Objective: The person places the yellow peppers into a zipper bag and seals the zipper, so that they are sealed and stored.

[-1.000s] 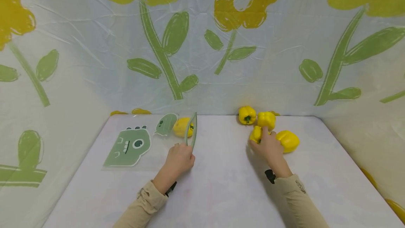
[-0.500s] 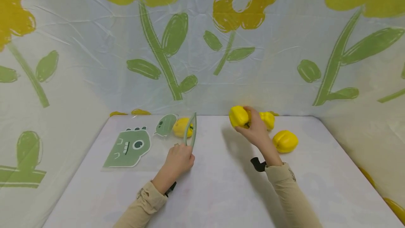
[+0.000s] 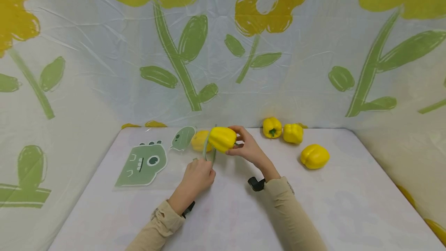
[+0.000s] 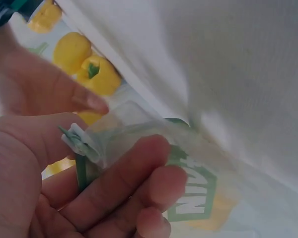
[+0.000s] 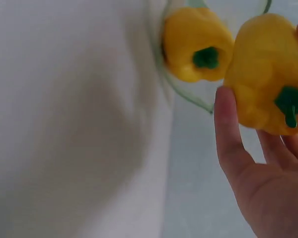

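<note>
A clear plastic zip bag [image 3: 143, 164] with a green monster print lies on the table, its green-edged mouth held apart and facing right. My left hand [image 3: 198, 175] pinches the near corner of that mouth; in the left wrist view its fingers [image 4: 124, 193] curl round the film. Inside the bag, near the opening, sits one yellow bell pepper [image 5: 188, 42]. My right hand [image 3: 252, 148] grips another yellow bell pepper [image 3: 222, 139] by its stem end, thumb and fingers on either side. The held pepper's blunt end overlaps the bag's mouth in the head view.
Two yellow bell peppers, one at the back edge [image 3: 272, 127] and one just beside it [image 3: 293, 133], stand right of the bag. A third pepper [image 3: 315, 156] lies nearer on the right. A flower-printed cloth [image 3: 296, 88] walls the table's back and sides.
My right hand has picked up a bell pepper from the group on the right and carried it left to the bag's mouth. The left hand and bag have stayed in place.
</note>
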The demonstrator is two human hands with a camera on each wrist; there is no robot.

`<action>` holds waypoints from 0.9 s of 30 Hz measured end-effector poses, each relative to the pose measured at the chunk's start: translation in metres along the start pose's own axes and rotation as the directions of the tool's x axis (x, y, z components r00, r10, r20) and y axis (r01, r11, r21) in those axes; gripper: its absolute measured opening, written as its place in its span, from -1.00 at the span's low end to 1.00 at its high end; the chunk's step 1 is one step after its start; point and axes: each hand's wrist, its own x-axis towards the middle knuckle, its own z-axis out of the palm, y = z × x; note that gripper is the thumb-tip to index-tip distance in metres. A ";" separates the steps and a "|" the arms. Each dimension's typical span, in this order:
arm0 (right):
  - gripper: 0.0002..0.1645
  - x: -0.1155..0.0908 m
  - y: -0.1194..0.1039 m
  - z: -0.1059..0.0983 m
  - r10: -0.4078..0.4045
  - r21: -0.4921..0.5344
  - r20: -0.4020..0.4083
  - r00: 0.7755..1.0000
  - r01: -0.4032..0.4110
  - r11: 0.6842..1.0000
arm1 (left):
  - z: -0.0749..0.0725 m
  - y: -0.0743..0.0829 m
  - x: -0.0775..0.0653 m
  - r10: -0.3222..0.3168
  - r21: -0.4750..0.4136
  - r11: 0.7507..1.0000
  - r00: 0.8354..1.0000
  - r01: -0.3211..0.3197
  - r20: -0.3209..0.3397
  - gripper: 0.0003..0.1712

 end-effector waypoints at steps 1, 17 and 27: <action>-0.08 -0.001 0.006 0.002 0.017 0.021 0.022 1.000 -0.017 1.000 | 0.000 0.001 0.000 -0.003 -0.001 1.000 1.000 0.003 0.001 -0.58; -0.06 0.015 0.039 0.029 0.026 -0.087 0.243 0.970 -0.005 0.996 | 0.002 0.001 0.001 0.014 -0.029 0.999 1.000 -0.013 0.026 -0.63; -0.17 0.017 0.035 0.043 0.055 -0.066 0.181 0.982 -0.043 0.997 | 0.007 -0.002 0.001 0.025 -0.030 0.999 1.000 -0.025 -0.005 -0.72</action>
